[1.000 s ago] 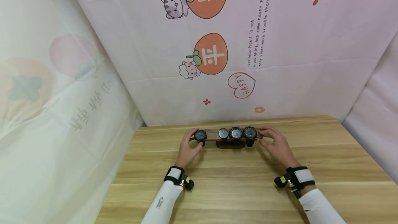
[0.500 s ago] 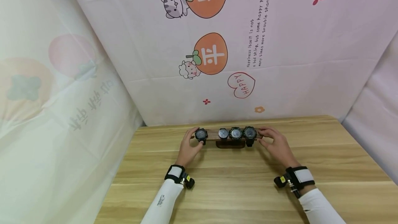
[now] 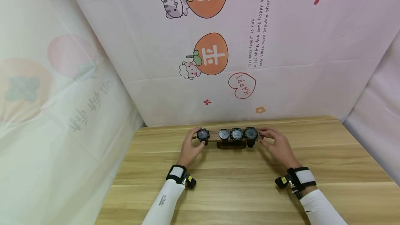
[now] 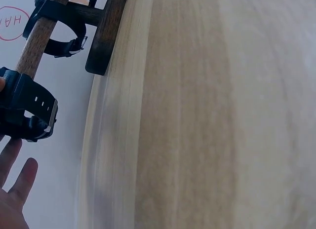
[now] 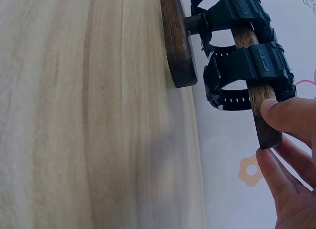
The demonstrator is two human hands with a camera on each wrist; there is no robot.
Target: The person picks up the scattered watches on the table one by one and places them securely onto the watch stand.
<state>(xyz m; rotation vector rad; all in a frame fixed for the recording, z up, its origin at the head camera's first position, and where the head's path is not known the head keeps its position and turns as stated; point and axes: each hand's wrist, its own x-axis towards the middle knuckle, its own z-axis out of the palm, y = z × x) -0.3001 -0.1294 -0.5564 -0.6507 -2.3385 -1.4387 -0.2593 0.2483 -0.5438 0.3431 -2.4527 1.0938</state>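
A dark wooden watch stand's bar (image 3: 214, 135) carries several black-strapped watches above its base (image 3: 231, 145). At the bar's left end, my left hand (image 3: 189, 150) holds a black wristwatch (image 3: 203, 134) between thumb and fingers. That watch's closed strap (image 4: 37, 100) loops around the bar in the left wrist view. My right hand (image 3: 278, 147) grips the bar's right end; in the right wrist view the thumb (image 5: 284, 113) lies on the wood and fingertips touch its tip. Beside that hand sits a large-faced watch (image 3: 251, 133). A watch (image 3: 237, 134) and a smaller one (image 3: 224, 134) follow leftward.
The stand is near the back edge of a light wood-grain table (image 3: 231, 190). Close behind rises a white printed cloth backdrop (image 3: 175, 103), with another cloth (image 3: 78, 148) along the left side.
My left hand and the black watch in it have moved slightly right along the bar, toward the other watches. My right hand stays at the bar's end.
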